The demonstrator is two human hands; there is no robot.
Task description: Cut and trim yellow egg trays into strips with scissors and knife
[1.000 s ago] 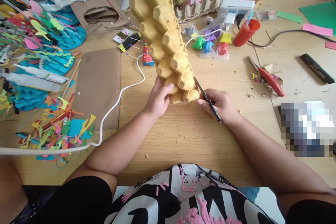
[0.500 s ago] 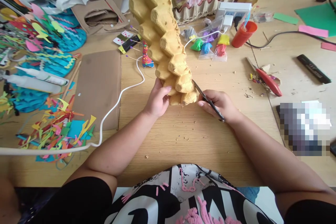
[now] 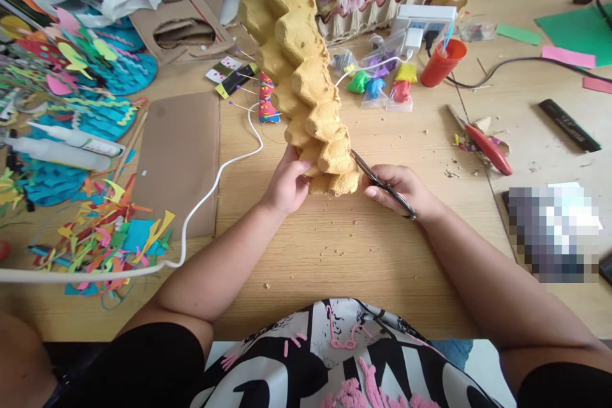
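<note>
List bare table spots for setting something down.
Roomiest: the wood between the forearms, nearer than the held yellow egg tray; scattered crumbs only. Smaller: between the scissors, coloured bags, red cup and red-handled tool; a few crumbs. Crowded: left, with paper scraps and glue bottles; far side, with stacked trays and power strip.
</note>
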